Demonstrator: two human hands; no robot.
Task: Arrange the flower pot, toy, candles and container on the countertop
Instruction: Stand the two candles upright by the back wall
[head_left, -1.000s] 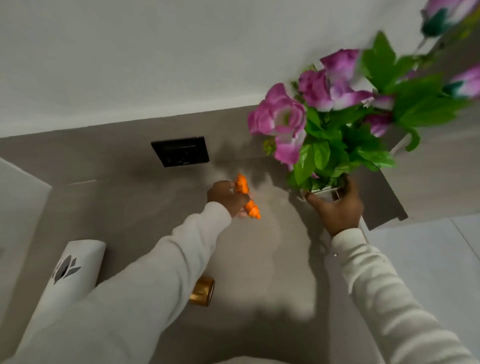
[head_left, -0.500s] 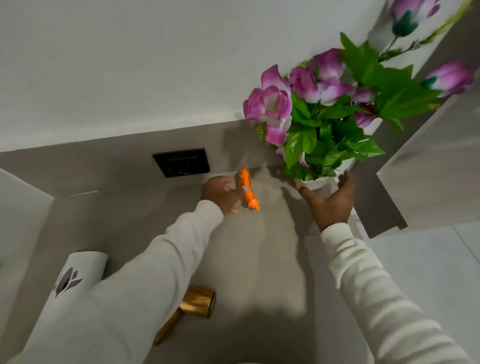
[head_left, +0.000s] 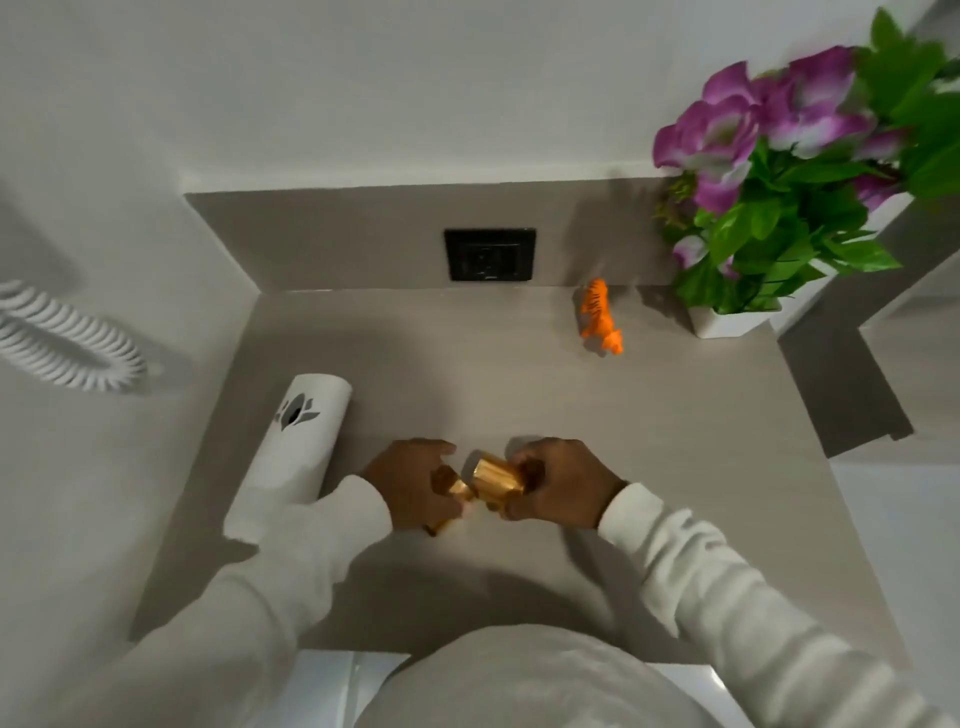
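Note:
Two gold candles sit near the front of the grey countertop (head_left: 571, 405). My left hand (head_left: 410, 480) is closed around one gold candle (head_left: 451, 493). My right hand (head_left: 558, 480) grips the other gold candle (head_left: 496, 477). The two candles nearly touch. An orange toy tiger (head_left: 600, 322) stands alone at the back of the counter. To its right, in the back right corner, is the white flower pot (head_left: 727, 323) with purple flowers and green leaves. A tall white cylindrical container (head_left: 293, 457) with a dark flower logo stands at the left edge.
A black wall socket (head_left: 489, 254) is set in the backsplash behind the counter. A white coiled cord (head_left: 57, 340) hangs on the left wall. A grey step drops off at the counter's right side (head_left: 841, 384). The front edge is close to my body.
Both hands let go of the toy tiger and the flower pot, which now stand at the back. The hands came back toward me and took hold of the two gold candles.

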